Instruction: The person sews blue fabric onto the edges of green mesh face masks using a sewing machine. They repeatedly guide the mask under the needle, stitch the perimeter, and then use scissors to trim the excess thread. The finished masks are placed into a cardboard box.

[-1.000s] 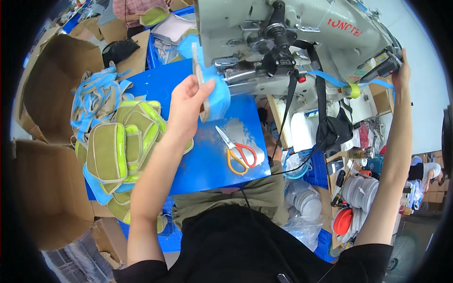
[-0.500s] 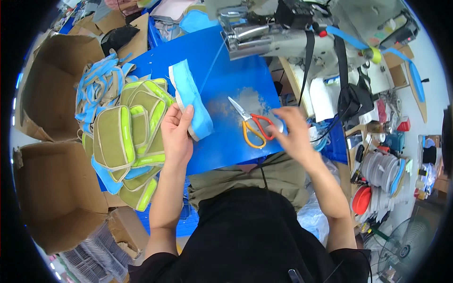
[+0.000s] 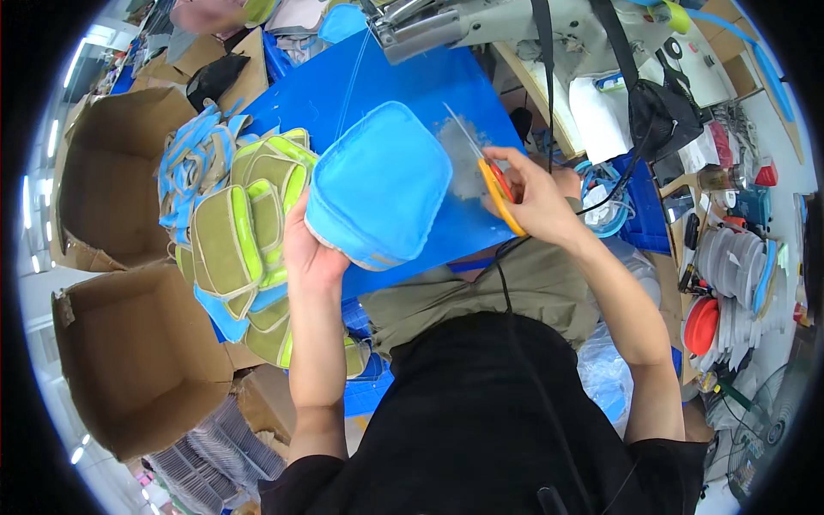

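Note:
My left hand (image 3: 316, 249) grips a light blue fabric piece (image 3: 382, 180) by its lower left edge. Its broad rounded-square face is turned up, with a low side wall and pale trim along the bottom. My right hand (image 3: 536, 197) is closed around the scissors (image 3: 499, 199), which have orange and red handles. Their blades point up and away over the blue table (image 3: 412, 90), to the right of the fabric piece. Thin threads run from the sewing machine (image 3: 429, 33) down toward the fabric piece.
Olive and lime-green fabric pieces (image 3: 225, 245) are piled left of my left hand. Behind them lies a tangle of blue and beige strips (image 3: 197, 163). Two open cardboard boxes (image 3: 142, 360) stand at the far left. Dark straps and a black pouch (image 3: 661, 116) hang at the right.
My right hand has picked the scissors up off the table. My left hand has turned the blue fabric piece from its narrow side to its broad face. The view has shifted slightly.

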### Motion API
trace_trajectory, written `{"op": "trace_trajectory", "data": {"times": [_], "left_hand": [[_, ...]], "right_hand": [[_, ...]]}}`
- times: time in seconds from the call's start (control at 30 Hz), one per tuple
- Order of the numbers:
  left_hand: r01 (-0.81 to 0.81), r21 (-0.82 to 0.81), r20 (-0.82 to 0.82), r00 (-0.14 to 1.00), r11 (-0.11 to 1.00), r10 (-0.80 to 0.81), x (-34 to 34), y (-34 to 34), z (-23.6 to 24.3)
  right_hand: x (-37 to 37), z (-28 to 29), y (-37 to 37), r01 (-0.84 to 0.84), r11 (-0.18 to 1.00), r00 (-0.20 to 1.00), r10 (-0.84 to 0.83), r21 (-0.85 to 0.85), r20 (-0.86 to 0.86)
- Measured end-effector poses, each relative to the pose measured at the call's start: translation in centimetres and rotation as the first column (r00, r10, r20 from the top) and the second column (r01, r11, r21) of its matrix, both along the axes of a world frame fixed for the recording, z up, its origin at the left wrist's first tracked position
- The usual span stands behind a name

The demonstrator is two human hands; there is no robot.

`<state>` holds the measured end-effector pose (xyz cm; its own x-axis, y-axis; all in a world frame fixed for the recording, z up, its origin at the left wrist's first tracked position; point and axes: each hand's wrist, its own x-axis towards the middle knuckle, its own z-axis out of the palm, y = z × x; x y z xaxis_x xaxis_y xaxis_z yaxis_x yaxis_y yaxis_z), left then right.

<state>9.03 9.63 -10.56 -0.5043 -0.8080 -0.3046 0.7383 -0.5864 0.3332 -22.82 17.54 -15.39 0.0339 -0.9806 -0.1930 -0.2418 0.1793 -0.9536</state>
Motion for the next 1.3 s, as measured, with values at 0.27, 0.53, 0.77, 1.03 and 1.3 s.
{"op": "trace_trajectory", "data": {"times": [0.27, 0.53, 0.77, 1.03, 1.3], "left_hand": [[0.053, 0.042, 0.025, 0.998, 0.998, -0.054, -0.8, 0.2, -0.4], [-0.043, -0.049, -0.181, 0.983, 0.998, 0.034, 2.6, 1.1, -2.7], [-0.089, -0.161, -0.176, 0.983, 0.983, 0.06, 3.0, 1.9, -4.1], [-0.166, -0.14, -0.061, 0.985, 0.976, 0.159, 5.0, 3.1, -5.8], [-0.194, -0.257, -0.007, 0.98, 0.947, 0.199, 0.4, 4.4, -2.5]], "right_hand": [[4.5, 7.7, -2.2, -0.181, 0.958, 0.965, 0.129, -0.223, -0.229], [1.9, -0.8, -1.4, 0.067, 0.991, 0.888, -0.112, -0.115, -0.446], [0.2, -4.6, 0.0, 0.01, 0.976, 0.817, -0.132, -0.216, -0.562], [4.3, 12.6, 4.8, -0.441, 0.795, 0.632, 0.604, -0.416, 0.486], [9.5, 11.8, 8.1, -0.187, 0.771, 0.261, 0.636, -0.608, 0.726]]}}
